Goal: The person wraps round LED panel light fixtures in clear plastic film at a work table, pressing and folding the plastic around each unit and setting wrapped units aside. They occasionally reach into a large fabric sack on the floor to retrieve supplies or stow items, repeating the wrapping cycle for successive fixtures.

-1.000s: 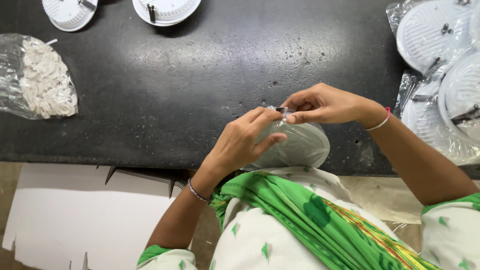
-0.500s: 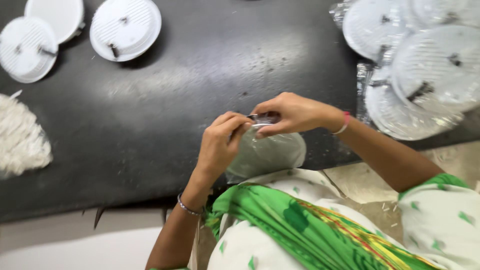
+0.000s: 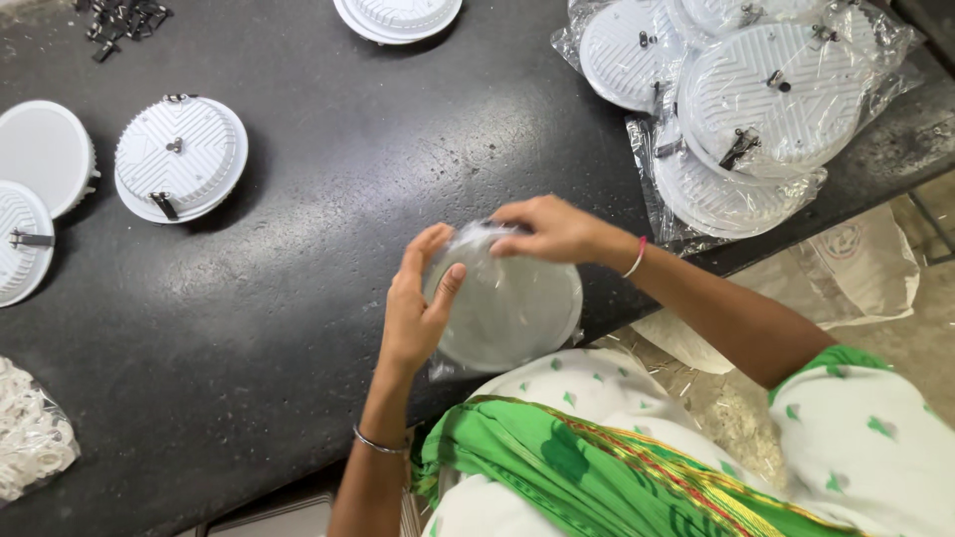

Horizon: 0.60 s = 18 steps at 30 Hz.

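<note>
— While you scan from the left edge, what lies on the dark table?

— At the bottom corner sits a clear bag of small white parts. Above it are two white discs cut by the frame edge, then a round white light housing lying back-up, with a metal clip on its rim. A heap of small black clips sits at the top, and another white housing lies further along the top edge.

— And the hands?

— Both are near the table's front edge, on a round white disc in a clear plastic bag. The left hand is pressed to its left rim, fingers together and curled over the edge, thumb on the face. The right hand is at the top, fingertips pinched on the gathered plastic.

— Does the disc rest on the table?

— It overlaps the front edge, just above the person's green-and-white clothing; I cannot tell whether it touches.

— Further right?

— A stack of bagged white housings at the table's right end, well apart from the hands.
</note>
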Motion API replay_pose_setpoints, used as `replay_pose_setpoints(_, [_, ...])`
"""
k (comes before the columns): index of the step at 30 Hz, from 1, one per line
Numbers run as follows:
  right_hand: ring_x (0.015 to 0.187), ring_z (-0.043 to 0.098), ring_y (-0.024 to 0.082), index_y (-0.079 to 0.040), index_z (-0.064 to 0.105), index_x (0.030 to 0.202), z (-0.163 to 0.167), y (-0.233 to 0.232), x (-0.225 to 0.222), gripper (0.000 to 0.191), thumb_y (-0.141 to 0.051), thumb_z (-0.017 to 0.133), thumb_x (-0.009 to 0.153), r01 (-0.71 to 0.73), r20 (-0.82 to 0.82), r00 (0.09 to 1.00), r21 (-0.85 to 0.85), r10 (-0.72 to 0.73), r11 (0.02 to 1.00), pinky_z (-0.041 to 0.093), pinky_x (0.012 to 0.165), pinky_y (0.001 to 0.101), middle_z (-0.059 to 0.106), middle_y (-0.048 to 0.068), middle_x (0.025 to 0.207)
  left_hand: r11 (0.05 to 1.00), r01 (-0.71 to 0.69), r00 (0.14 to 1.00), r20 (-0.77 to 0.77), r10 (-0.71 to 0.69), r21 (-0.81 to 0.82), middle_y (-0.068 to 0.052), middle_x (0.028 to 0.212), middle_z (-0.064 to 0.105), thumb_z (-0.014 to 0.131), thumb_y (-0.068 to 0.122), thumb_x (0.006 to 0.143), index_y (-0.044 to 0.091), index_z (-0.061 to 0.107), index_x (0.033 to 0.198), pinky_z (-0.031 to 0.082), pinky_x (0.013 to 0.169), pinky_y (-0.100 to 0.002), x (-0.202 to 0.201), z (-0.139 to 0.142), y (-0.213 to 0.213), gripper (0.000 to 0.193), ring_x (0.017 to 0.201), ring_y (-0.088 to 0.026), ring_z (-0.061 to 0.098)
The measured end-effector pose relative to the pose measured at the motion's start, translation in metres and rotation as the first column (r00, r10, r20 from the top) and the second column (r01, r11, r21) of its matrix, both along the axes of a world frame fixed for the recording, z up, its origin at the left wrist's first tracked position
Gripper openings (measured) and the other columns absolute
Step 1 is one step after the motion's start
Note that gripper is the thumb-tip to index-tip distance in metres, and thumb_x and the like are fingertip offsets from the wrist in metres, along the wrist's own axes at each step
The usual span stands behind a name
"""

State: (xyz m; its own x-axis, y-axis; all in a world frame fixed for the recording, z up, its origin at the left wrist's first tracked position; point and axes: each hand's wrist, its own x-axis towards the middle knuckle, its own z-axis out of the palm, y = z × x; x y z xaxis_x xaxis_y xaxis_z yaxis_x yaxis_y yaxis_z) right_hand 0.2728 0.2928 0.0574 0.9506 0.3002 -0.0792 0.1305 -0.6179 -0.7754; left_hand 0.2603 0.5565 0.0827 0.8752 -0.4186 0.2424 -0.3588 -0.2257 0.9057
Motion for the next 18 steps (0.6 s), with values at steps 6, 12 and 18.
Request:
replay_pose_setpoints(6, [0.094,0.07,0.018,0.004,0.06,0.126,-0.065,-0.077,0.0,0.037,-0.02,0.068,0.099,0.631,-0.431,0.772,0.608,-0.468,0.482,0.061,0.08,0.032,0.07,0.011,0.111,0.93,-0.301,0.93,-0.28,0.238,-0.21,-0.013,0.143,0.057,0.062,0.017,0.102,0.005,0.046,0.146,0.053,0.105,-0.032,-0.008,-0.025,0.043,0.049,0.126,-0.02,0.061])
replay_pose_setpoints(12, [0.108,0.071,0.022,0.002,0.057,0.127,-0.122,-0.106,-0.026,0.031,-0.008,0.064,0.099,0.601,-0.573,0.625,0.787,-0.53,-0.142,0.061,0.093,0.0386,0.068,0.011,0.123,0.894,-0.384,0.876,-0.397,0.275,-0.229,-0.009,0.136,0.062,0.065,0.01,0.099,0.003,0.053,0.14,0.053,0.094,-0.026,-0.015,-0.066,0.069,0.044,0.104,-0.012,0.062])
replay_pose_setpoints(18, [0.114,0.069,0.021,0.001,0.055,0.123,-0.113,-0.087,-0.059,0.018,-0.008,0.062,0.109,0.55,-0.544,0.649,0.818,-0.532,-0.167,0.059,0.107,0.0388,0.066,0.011,0.124,0.921,-0.328,0.852,-0.486,0.193,-0.21,-0.006,0.135,0.063,0.065,0.011,0.099,0.003,0.056,0.137,0.053,0.091,-0.026,-0.02,-0.083,0.053,0.041,0.101,-0.011,0.063])
